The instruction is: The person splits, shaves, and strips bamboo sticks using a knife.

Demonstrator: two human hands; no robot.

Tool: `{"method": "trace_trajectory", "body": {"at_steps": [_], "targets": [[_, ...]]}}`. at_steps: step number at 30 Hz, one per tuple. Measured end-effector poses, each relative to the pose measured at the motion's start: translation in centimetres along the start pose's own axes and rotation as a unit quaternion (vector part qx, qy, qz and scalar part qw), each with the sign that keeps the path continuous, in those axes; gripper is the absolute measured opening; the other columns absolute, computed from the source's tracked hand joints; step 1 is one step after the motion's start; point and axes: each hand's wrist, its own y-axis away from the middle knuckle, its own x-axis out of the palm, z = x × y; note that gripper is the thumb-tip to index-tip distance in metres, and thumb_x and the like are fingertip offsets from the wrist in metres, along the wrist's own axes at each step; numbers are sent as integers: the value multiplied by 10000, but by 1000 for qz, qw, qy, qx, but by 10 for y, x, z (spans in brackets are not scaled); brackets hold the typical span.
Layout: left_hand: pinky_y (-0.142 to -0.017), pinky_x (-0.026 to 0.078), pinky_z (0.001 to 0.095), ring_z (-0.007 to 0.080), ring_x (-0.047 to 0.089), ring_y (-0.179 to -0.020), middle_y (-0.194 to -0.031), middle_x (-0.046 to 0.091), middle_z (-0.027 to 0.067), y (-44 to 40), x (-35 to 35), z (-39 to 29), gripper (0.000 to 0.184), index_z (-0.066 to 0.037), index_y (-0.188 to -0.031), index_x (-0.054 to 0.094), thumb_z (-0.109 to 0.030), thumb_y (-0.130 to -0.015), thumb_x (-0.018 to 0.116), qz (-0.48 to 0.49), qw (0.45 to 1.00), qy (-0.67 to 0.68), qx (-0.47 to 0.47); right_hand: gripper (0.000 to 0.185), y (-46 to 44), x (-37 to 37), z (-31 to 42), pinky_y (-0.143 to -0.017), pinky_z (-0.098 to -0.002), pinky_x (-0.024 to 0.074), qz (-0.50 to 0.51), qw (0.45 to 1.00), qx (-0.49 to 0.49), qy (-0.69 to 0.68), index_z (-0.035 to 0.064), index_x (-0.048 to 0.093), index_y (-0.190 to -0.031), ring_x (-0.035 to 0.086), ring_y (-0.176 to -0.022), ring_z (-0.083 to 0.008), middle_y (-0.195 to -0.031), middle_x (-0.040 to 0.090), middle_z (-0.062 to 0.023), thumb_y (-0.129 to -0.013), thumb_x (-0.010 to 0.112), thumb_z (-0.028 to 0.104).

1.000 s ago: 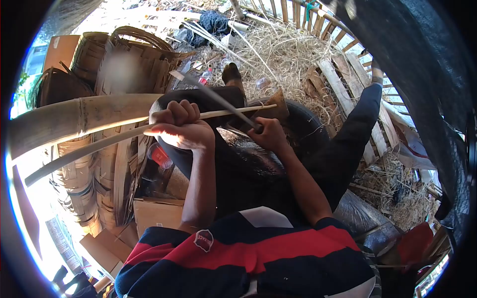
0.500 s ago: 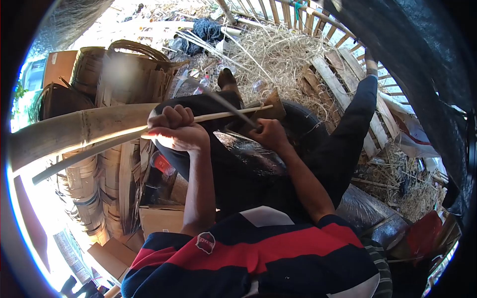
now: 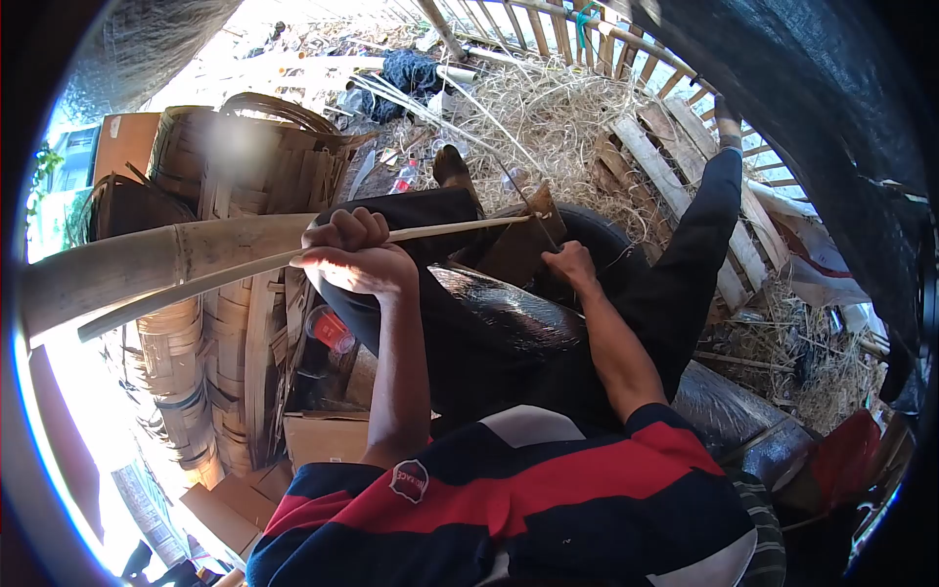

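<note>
My left hand [image 3: 352,252] is closed around a long, pale bamboo strip [image 3: 450,231] above my bent knee. The strip's thicker end reaches far to the left, beside a thick bamboo pole [image 3: 117,262]. Its thin end lies against a flat brown piece [image 3: 518,252] between my legs; I cannot make out that piece's material. My right hand [image 3: 570,266] is shut on a knife [image 3: 539,214], whose long narrow blade points up and away, seen nearly edge-on close to the strip's thin end. The handle is mostly hidden in the fingers.
Woven bamboo baskets [image 3: 210,352] stand at the left, near cardboard boxes [image 3: 328,435]. A red-labelled plastic container [image 3: 331,330] lies by my knee. Bamboo shavings [image 3: 558,108] cover the ground ahead, with wooden slats [image 3: 675,166] at the right. Dark sheeting [image 3: 822,117] hangs at upper right.
My right hand with the knife has moved right and slightly down, toward the strip's thin end; the blade has swung more upright. My left hand keeps its grip on the strip, shifting only slightly.
</note>
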Motion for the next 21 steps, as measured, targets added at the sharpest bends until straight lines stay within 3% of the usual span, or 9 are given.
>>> {"method": "trace_trajectory", "body": {"at_steps": [2,6,7,9,12,14,17,19,21], "targets": [[-420,90,248,66,109,-480,-564,125,-46,0,3,0,561,-158,-677,194,-641,-906,362,-13,1000,-8,-1,505,0,7,13,-817,-440,519,-5,1000,-19,-15,12,690,-943,650,-926,-371,-932,672,-230,-673,681,439],[-420,93,248,65,112,-481,-565,126,-45,1,5,0,560,-158,-680,194,-641,-909,362,-14,1000,-7,-6,371,55,-23,84,-663,-400,526,45,961,-245,-123,15,688,-891,674,-679,-318,-709,659,-186,-690,688,327],[-422,93,248,65,113,-482,-566,126,-45,0,4,0,562,-158,-680,193,-644,-908,360,-17,1000,-12,-4,371,67,-25,98,-663,-400,526,45,961,-242,-123,15,688,-891,674,-679,-318,-709,659,-186,-690,688,327],[-423,94,247,64,115,-482,-567,126,-45,-1,2,2,564,-159,-680,192,-647,-906,359,-19,1000,-18,-4,314,82,-24,114,-627,-388,515,51,915,-339,-213,27,687,-877,667,-634,-300,-679,651,-171,-701,690,288],[-425,100,243,63,119,-483,-566,126,-44,0,0,2,569,-159,-677,186,-653,-907,350,-13,999,-46,13,325,68,-1,97,-625,-382,515,26,923,-329,-199,19,685,-889,672,-632,-288,-667,645,-173,-704,690,286],[-426,105,239,63,123,-483,-562,129,-43,0,4,1,571,-161,-676,181,-660,-905,339,-37,997,-60,9,316,37,13,61,-632,-367,493,39,951,-239,-194,-24,658,-813,654,-651,-258,-693,638,-199,-711,680,274],[-424,107,234,64,122,-483,-558,130,-42,1,4,1,570,-164,-677,177,-663,-904,331,-36,998,-51,10,394,-10,32,-10,-702,-386,508,-65,980,-138,-126,-42,673,-839,676,-777,-310,-775,661,-229,-702,678,328],[-424,104,234,63,120,-481,-557,129,-44,0,8,0,570,-165,-677,176,-666,-901,330,-26,999,-47,2,461,-4,6,-14,-751,-403,512,46,994,-10,-100,-49,679,-849,664,-883,-348,-845,667,-250,-689,680,383],[-423,102,233,62,117,-479,-556,129,-45,-1,15,0,571,-166,-677,176,-669,-898,330,-18,999,-42,-2,463,0,7,-4,-744,-402,513,20,993,-37,-112,-46,679,-851,666,-865,-350,-839,665,-251,-689,683,388]]}}
